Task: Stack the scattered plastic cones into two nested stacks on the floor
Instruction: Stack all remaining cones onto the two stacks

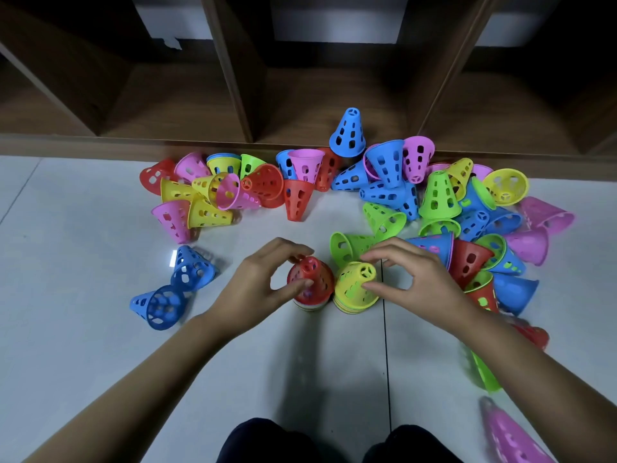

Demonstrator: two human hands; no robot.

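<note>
Left hand (pixel 263 282) pinches red cone (pixel 312 279); right hand (pixel 417 279) pinches yellow cone (pixel 355 285), each topping one of two adjacent stacks (pixel 354 307). Two blue cones (pixel 193 269) lie left; loose pile (pixel 387 195) crowds behind.

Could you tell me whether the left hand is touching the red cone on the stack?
Touching. In the head view, the left hand pinches the red cone between thumb and fingertips.
</note>
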